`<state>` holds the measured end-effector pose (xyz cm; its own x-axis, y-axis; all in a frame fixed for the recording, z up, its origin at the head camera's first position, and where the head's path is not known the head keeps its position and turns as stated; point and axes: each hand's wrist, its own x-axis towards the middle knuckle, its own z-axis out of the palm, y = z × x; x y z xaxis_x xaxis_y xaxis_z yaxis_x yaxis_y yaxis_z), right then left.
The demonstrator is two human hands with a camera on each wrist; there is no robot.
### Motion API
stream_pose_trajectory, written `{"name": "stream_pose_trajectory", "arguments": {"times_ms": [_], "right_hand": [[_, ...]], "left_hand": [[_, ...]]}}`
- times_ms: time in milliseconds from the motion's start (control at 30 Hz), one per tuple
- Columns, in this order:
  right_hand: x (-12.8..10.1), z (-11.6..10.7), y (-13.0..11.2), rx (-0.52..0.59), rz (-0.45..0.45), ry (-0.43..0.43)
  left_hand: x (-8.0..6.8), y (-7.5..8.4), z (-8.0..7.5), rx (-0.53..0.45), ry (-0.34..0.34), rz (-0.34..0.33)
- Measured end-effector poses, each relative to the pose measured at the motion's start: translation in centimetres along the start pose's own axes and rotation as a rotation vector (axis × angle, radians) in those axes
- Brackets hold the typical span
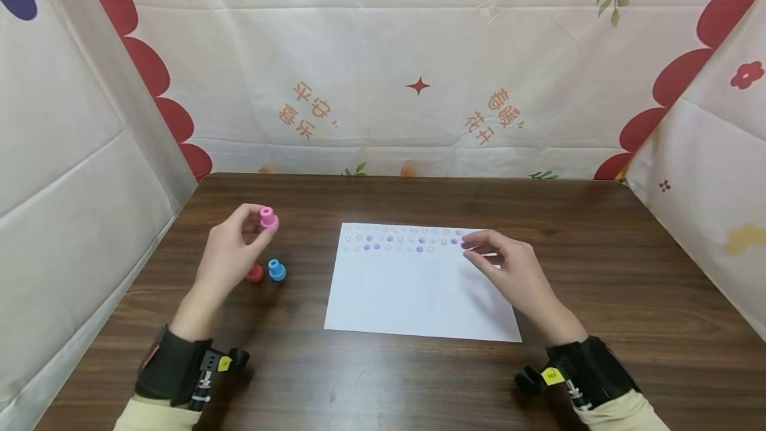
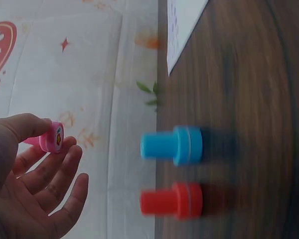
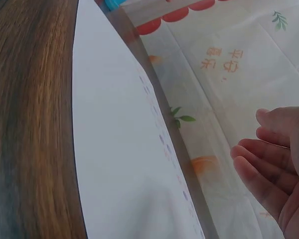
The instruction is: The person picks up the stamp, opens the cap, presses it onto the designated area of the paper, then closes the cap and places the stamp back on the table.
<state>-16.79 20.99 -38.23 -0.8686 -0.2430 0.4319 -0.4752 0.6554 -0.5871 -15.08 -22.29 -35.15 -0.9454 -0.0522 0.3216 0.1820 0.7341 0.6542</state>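
Observation:
My left hand (image 1: 230,251) pinches a pink toy stamp (image 1: 268,217) between thumb and fingers, raised above the table's left side. In the left wrist view the patterned end of the pink stamp (image 2: 58,137) shows. Below that hand, a blue stamp (image 1: 276,271) and a red stamp (image 1: 255,273) stand upright side by side; the hand partly covers the red one in the head view. Over the right part of a white paper (image 1: 407,298) is my right hand (image 1: 509,268), its fingers loosely bent and holding nothing. Rows of small coloured prints (image 1: 389,239) run along the paper's top.
The dark wooden table (image 1: 383,378) ends at a printed white cloth (image 1: 383,112) behind it. More cloth (image 1: 90,218) hangs along the left side and on the right. Each wrist carries a black strap with a small camera.

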Motion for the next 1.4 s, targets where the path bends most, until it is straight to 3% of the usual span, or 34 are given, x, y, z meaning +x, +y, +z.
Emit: {"name": "stream_pose_trajectory", "arguments": {"times_ms": [400, 600, 833, 1033, 1400], "right_hand": [[-0.9, -0.9, 1.0, -0.022, 0.003, 0.029], [-1.0, -1.1, 1.2, -0.019, 0.010, 0.027], [-1.1, -1.2, 1.3, -0.016, 0.010, 0.032], [-1.1, -1.4, 1.4, -0.013, 0.011, 0.028], [-1.0, -1.8, 1.3, -0.021, 0.026, 0.019]], "left_hand": [[-1.8, -3.9, -2.5, 0.163, -0.046, -0.076], [-2.7, -5.1, -2.8, 0.233, -0.092, -0.120], [-3.3, -6.1, -2.5, 0.286, -0.200, -0.152], [-3.7, -6.4, -2.3, 0.302, -0.282, -0.183], [-3.7, -6.2, -2.2, 0.305, -0.314, -0.197]]}}
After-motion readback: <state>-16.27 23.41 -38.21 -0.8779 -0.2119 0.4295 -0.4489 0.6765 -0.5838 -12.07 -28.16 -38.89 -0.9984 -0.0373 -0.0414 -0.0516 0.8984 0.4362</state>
